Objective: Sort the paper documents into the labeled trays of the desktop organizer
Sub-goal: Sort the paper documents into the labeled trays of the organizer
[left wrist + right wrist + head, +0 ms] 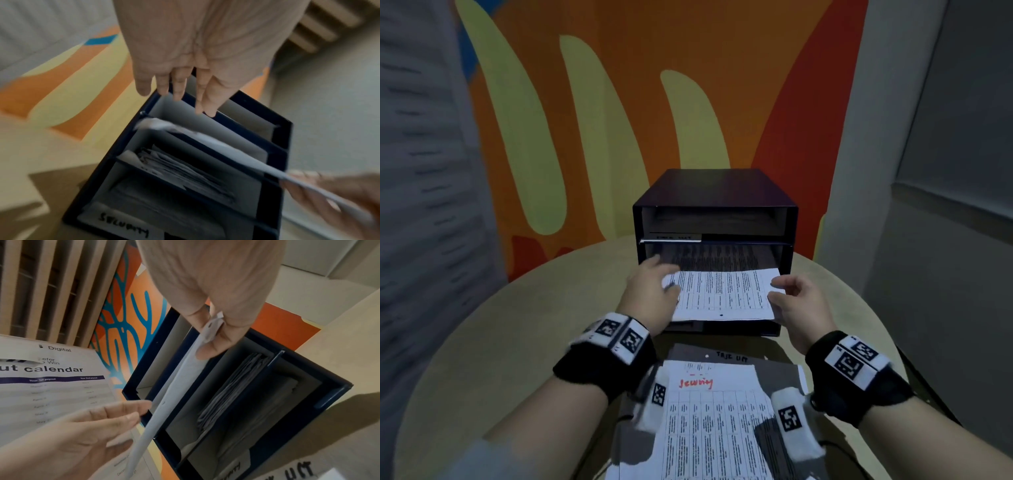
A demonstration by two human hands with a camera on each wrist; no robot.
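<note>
Printed sheet (722,294) lies flat, half inside the organizer (714,205), in a middle tray, long edge across the opening. Your right hand (799,305) pinches its right edge; your left hand (650,291) rests open-fingered on the left corner. Push straight forward.

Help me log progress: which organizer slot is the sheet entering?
The second slot from the top of the organizer. The sheet, pinched by the right hand, sticks out of it; the top slot shows no paper.
</note>
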